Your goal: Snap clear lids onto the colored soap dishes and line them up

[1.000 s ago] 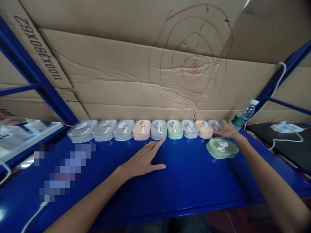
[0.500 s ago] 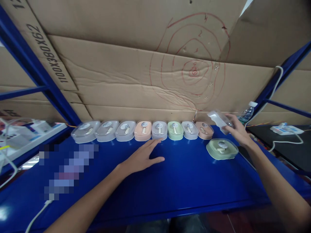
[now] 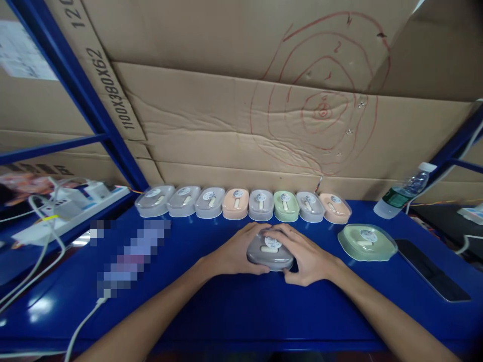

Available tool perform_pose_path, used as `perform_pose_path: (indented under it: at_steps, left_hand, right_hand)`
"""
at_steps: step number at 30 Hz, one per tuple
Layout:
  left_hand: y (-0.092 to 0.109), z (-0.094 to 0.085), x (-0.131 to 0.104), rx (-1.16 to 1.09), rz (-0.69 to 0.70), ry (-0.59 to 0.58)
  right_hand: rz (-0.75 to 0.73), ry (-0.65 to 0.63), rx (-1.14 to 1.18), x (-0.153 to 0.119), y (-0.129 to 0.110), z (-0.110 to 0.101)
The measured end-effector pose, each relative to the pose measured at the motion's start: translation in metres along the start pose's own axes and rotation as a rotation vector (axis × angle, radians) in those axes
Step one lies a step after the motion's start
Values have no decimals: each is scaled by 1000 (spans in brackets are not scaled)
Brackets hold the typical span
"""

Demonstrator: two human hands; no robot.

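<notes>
You have both hands clamped on the grey box (image 3: pixel 272 257), your left hand (image 3: pixel 237 251) wrapping one side and your right hand (image 3: pixel 307 254) the other. It sits midway along the table (image 3: pixel 226 311), between the front edge and the row of boxes (image 3: pixel 260 211) by the back edge; whether its base touches the tabletop is hidden. The shell looks smooth and rounded, so uneven pressure from your two hands could twist it or make it slip. Squeezing hard might flex the clear cover or pop it loose. Pushing your fingers towards the back edge could knock the row out of line, as your fingertips are near it. A wide swing of your right arm could catch the green box (image 3: pixel 373 246) or the dark slab (image 3: pixel 433 271) towards the right edge. By the front left corner, your left forearm could snag the white cable (image 3: pixel 83 326).
</notes>
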State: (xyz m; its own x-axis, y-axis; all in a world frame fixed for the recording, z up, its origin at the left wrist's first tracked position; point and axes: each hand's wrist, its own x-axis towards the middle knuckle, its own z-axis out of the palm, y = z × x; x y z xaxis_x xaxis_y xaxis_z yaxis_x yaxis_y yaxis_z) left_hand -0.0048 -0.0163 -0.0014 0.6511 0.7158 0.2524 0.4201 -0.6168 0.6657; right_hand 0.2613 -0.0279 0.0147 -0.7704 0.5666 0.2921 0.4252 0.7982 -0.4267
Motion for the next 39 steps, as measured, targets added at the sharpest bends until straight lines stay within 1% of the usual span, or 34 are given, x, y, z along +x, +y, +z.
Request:
perform_pose_path:
  at_steps: [2,5,8,11,14,16,19,23,25,28,31,35,39]
  left_hand:
    - [0,1,2,-4,10,12]
    - [2,3,4,21,26,39]
    - [3,6,4,73,3,82]
    - [0,7,2,75,-20,108]
    - [-4,6,1,34,-33,113]
    - [-7,4,-1,13,-37,114]
    - [-10,-1,-3,17,-59,72]
    - [-8,-13,-4,99,-86,-17]
    - [-5,-20,-3,140,-65,-22]
    - [-2,-28,-3,197,-71,-6]
    - [-2,-31,-3,234,-88,-12]
    - [-6,-28,-3,260,-64,-3]
    - [-11,-25,-4,268,-94,-12]
  right_hand:
    - [-18,16,35,-1,4,3]
    - [21,49,77,-2,9,7]
    - [60,86,109,-1,15,15]
    - [48,122,155,0,20,23]
    - [47,156,213,1,21,20]
    - [39,190,225,0,21,10]
    - [45,238,139,-8,22,-17]
    - [188,254,-98,-30,31,-57]
    - [249,221,-178,-41,38,-69]
    - [285,133,-224,-50,46,-74]
    - [310,48,-255,-52,52,-69]
    - [351,-46,-273,-52,61,-60]
    - [355,-73,-278,-56,69,-57]
